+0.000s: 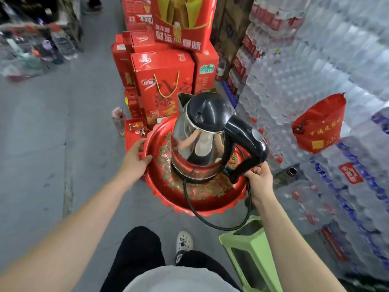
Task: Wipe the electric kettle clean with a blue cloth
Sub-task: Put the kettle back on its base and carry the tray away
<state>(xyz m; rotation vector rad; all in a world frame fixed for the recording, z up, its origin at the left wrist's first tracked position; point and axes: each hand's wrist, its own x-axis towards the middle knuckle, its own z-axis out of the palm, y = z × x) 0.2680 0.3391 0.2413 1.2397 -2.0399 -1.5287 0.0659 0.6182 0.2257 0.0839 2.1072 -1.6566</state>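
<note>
A steel electric kettle (197, 144) with a black lid and black handle stands upright on a round red tray (202, 205) with gold patterns. My left hand (136, 157) grips the tray's left rim. At the tray's right side, my right hand (260, 182) is closed on the rim, with the kettle's black power cord (210, 221) running under its fingers and the handle's lower end touching them. The cord loops down off the tray's front. No blue cloth is in view.
Red gift boxes (164, 85) are stacked just beyond the tray. Shrink-wrapped packs of bottled water (315, 70) form a wall on the right, with a red bag (320, 125) hanging on it. A green plastic stool (248, 256) stands at my lower right. Grey concrete floor (52, 133) stretches left.
</note>
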